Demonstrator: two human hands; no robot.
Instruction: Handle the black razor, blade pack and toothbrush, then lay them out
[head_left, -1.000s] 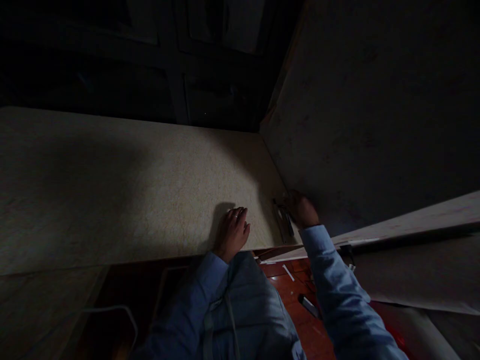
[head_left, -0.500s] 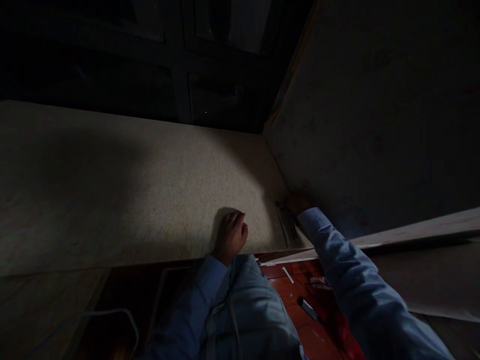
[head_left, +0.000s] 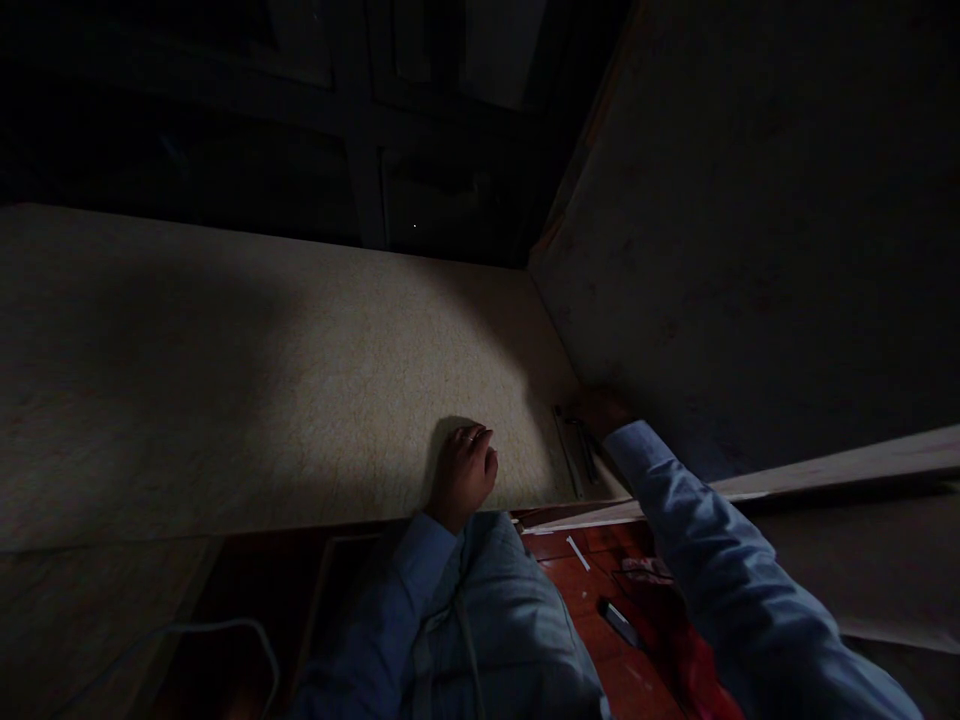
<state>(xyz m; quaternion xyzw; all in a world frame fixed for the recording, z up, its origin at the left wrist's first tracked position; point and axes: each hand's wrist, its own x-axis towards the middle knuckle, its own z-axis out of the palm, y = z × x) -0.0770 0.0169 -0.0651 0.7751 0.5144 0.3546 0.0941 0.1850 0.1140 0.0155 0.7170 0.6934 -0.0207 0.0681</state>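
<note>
My left hand rests on the pale, marbled ledge near its front edge. Its fingers are loosely curled down, and no object shows in them. Deep shadow at the right end of the ledge covers my right hand, beside the wall, so its fingers cannot be made out. Just left of it lies a thin, straight grey rod-like tool. Between that rod and my right wrist is a dark, slender tool, its upper end close to the fingers. Whether my right hand touches it is unclear.
A dark wall bounds the ledge on the right; dark panes stand behind it. On the red tiled floor lie a white strip, a dark and light oblong object and red cloth. A pale cable loops at lower left.
My right hand and forearm have shifted slightly to the right. The left hand stays in place on the ledge.
</note>
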